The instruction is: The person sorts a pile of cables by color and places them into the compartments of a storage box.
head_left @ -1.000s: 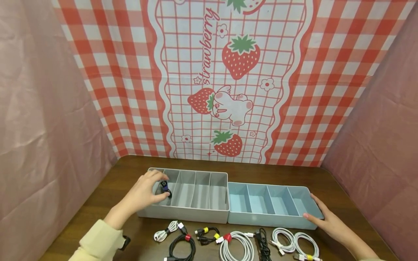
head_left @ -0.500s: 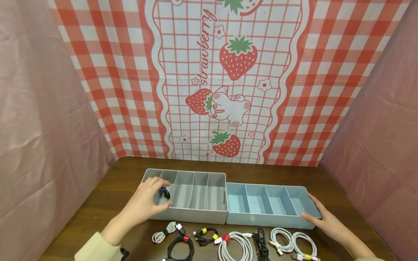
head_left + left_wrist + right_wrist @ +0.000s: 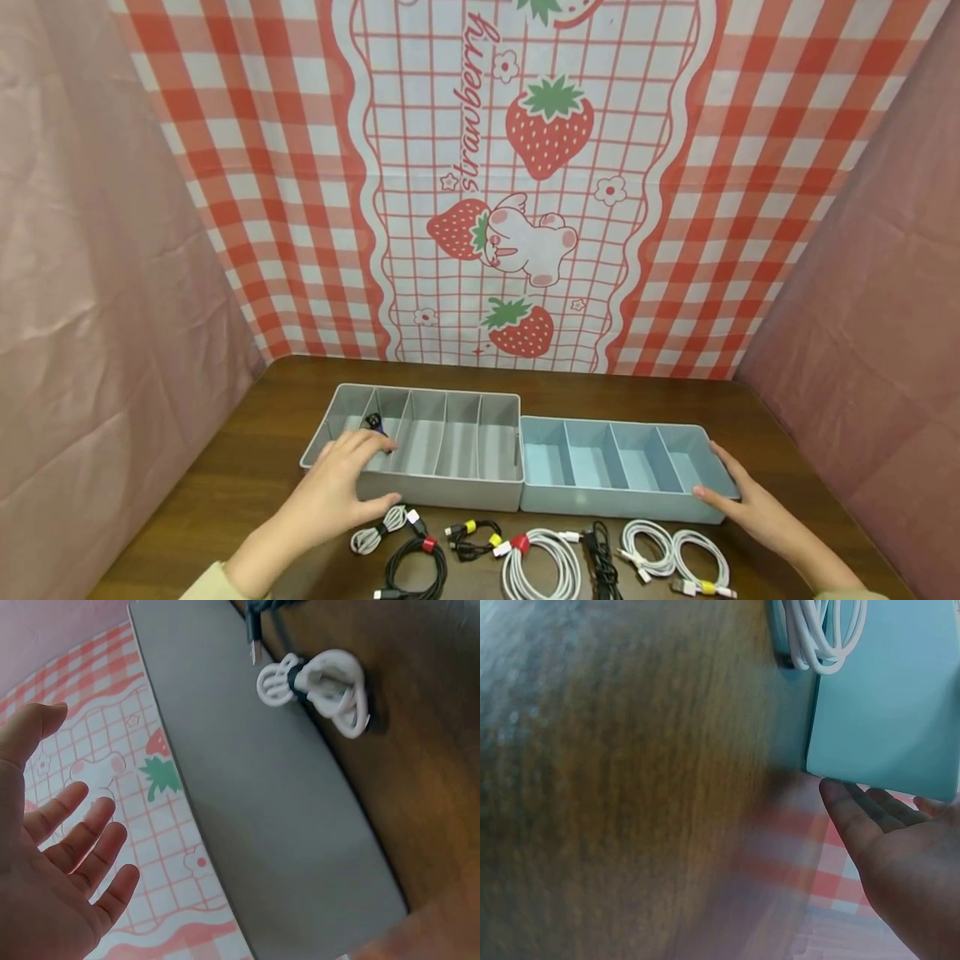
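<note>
Pulled back since the earlier frame, the left hand (image 3: 337, 483) now hangs across the near wall of the long grey plastic divided box (image 3: 442, 492), its thumb and fingers spread wide; we see nothing held between them. We find the small bundled black cable with a purple-blue tie (image 3: 373, 421) in the second compartment from the grey box's left end, partly hidden behind the fingers. Beyond the grey box's right end, the right hand (image 3: 753, 504) rests, thumb spread and fingers straight, against the pale blue plastic divided box (image 3: 607, 500). Outside the grey box's near wall lies the thin white cable bundle with a black tie (image 3: 365, 542). We judge the black cable light, flexible and hard to break, its smooth jacket slightly slippery and its loops springy; we would pinch it at the tie, where the strands gather, rather than by a single loop. We expect the grey box to be light but stiff, best held by opposite outer walls, since its thin dividers may flex.
</note>
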`<state>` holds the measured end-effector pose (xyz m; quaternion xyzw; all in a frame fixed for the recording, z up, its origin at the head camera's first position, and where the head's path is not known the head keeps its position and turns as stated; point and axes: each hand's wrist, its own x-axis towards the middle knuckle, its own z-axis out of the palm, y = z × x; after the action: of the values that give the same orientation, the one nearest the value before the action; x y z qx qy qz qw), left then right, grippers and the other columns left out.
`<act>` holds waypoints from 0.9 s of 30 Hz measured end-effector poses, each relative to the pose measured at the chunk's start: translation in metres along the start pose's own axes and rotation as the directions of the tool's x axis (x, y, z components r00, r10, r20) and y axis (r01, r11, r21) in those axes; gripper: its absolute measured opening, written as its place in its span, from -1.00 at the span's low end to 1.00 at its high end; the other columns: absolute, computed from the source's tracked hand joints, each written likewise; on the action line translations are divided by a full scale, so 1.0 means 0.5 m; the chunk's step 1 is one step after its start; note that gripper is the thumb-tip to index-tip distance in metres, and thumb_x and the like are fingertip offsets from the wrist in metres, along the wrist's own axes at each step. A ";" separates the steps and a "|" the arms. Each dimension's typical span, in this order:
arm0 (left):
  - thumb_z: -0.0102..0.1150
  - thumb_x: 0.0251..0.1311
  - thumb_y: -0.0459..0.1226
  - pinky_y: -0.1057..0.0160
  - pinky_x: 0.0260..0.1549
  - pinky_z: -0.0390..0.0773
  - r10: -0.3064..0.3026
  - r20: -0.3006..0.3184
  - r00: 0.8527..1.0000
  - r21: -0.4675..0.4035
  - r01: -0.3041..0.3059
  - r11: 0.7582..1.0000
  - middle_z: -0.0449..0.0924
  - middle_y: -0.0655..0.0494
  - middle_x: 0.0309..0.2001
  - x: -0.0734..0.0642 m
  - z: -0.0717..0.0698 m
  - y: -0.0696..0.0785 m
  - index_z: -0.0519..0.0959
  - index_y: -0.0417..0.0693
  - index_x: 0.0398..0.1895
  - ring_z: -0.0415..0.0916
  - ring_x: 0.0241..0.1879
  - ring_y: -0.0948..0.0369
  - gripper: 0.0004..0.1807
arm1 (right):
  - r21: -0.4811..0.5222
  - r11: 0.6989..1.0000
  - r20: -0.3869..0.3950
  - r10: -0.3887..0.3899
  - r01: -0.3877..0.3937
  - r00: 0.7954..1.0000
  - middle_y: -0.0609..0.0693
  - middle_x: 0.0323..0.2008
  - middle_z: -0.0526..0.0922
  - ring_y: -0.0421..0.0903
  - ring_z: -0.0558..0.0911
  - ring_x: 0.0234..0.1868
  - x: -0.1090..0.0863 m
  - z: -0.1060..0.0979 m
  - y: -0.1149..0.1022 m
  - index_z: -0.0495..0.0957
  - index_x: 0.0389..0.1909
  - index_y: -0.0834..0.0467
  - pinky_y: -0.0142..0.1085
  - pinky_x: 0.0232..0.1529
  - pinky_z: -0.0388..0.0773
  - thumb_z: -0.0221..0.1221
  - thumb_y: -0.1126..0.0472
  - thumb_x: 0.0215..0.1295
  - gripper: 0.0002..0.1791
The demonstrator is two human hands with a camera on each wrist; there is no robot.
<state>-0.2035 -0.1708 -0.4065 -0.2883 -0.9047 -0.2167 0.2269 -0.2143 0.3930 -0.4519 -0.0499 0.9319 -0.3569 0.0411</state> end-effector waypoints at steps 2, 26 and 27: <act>0.51 -0.25 -0.04 -0.01 -0.06 0.41 -0.012 0.021 1.000 -0.007 0.012 1.000 0.50 0.30 -0.06 -0.008 0.004 0.006 0.52 0.09 -0.03 0.43 0.01 0.24 -0.39 | -0.004 1.000 -0.003 -0.003 0.003 1.000 0.57 0.35 -0.18 0.57 -0.01 0.27 0.001 0.000 0.000 -0.36 0.47 0.26 0.36 0.06 0.11 0.11 0.03 0.33 -0.02; 0.48 -0.29 -0.04 0.15 -0.11 0.39 0.139 0.085 0.987 -0.065 -0.134 0.989 0.51 0.32 -0.06 -0.052 0.070 0.026 0.53 0.22 -0.12 0.38 -0.03 0.33 -0.47 | -0.019 1.000 0.019 0.011 -0.011 1.000 0.59 0.34 -0.20 0.58 -0.02 0.27 0.004 -0.004 0.001 -0.40 0.46 0.26 0.38 0.05 0.11 0.09 0.03 0.35 -0.02; 0.48 -0.30 -0.04 0.16 -0.10 0.39 0.147 0.089 0.985 -0.066 -0.141 0.988 0.50 0.34 -0.06 -0.052 0.073 0.025 0.53 0.21 -0.13 0.38 -0.03 0.34 -0.47 | -0.018 1.000 0.018 0.011 -0.010 1.000 0.59 0.34 -0.20 0.58 -0.02 0.27 0.004 -0.004 0.001 -0.39 0.46 0.26 0.38 0.05 0.11 0.09 0.03 0.35 -0.02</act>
<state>-0.1872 -0.1534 -0.4462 -0.3695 -0.8843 -0.2127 0.1905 -0.2165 0.3943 -0.4510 -0.0487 0.9350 -0.3476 0.0510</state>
